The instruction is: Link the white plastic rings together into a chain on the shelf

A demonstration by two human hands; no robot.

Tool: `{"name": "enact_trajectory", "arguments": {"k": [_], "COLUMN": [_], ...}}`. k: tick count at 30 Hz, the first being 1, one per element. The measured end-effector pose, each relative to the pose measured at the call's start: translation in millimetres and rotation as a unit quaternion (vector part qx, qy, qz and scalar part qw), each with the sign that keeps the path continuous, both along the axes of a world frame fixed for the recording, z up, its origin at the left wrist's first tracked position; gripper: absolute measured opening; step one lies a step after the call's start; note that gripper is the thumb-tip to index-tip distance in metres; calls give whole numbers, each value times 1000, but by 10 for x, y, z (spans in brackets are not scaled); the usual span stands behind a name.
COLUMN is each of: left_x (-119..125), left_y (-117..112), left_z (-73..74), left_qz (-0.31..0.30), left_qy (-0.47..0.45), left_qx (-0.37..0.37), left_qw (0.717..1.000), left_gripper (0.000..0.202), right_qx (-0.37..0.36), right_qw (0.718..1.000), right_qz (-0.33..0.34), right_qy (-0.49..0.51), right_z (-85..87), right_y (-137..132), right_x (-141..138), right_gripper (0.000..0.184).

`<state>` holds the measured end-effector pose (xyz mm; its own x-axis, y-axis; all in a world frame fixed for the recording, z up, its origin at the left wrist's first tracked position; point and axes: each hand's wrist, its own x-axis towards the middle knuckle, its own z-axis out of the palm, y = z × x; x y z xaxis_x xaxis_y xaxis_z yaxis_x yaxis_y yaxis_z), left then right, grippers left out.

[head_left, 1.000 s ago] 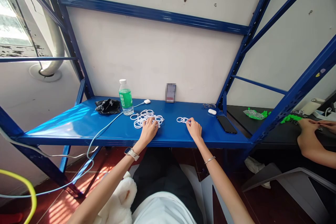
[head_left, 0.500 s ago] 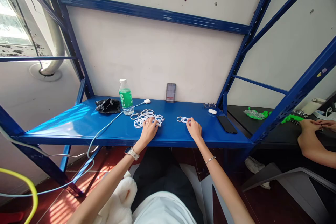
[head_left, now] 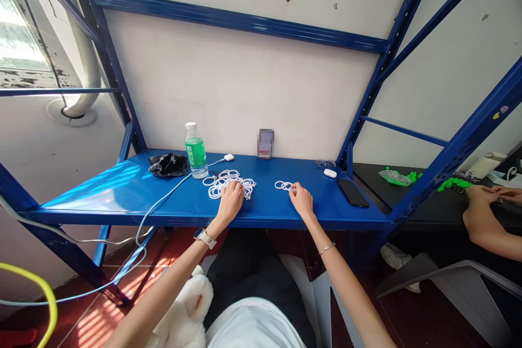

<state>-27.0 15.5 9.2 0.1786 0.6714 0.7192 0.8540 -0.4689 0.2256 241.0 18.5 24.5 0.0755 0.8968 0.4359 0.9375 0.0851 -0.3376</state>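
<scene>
A heap of white rings (head_left: 222,182) lies on the blue metal shelf (head_left: 122,190). My left hand (head_left: 230,201) rests at the heap's near right edge, fingers curled down onto the rings. My right hand (head_left: 302,199) sits further right, fingertips pinched at a small group of white rings (head_left: 282,185). I wear a watch on the left wrist and a thin bracelet on the right.
A green-labelled water bottle (head_left: 195,151), a black crumpled bag (head_left: 167,164), a white charger with cable (head_left: 228,157), a small upright card (head_left: 265,143), an earbud case (head_left: 329,173), glasses and a dark phone (head_left: 352,192) share the shelf. Another person's arms (head_left: 487,217) work at the right.
My left hand's fingers shifted slightly over the edge of the ring heap. The right hand has stayed put.
</scene>
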Motion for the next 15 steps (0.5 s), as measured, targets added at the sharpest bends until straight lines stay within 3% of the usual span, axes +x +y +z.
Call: {"name": "enact_trajectory", "arguments": {"k": [9,15], "left_x": [-61,-1], "left_y": [67,-1], "left_z": [2,92], "left_qz": [-86,-134], "left_qy": [-172,-204], "left_qx": [-35,-46], "left_qw": [981,969], "left_gripper": [20,21], "right_qx": [7,31], "right_qw": [1000,999], "right_qz": [14,38], "right_qy": [4,14], "right_z": [-7,-38], "right_y": [2,19], "right_x": [11,16], "right_gripper": [10,14]}}
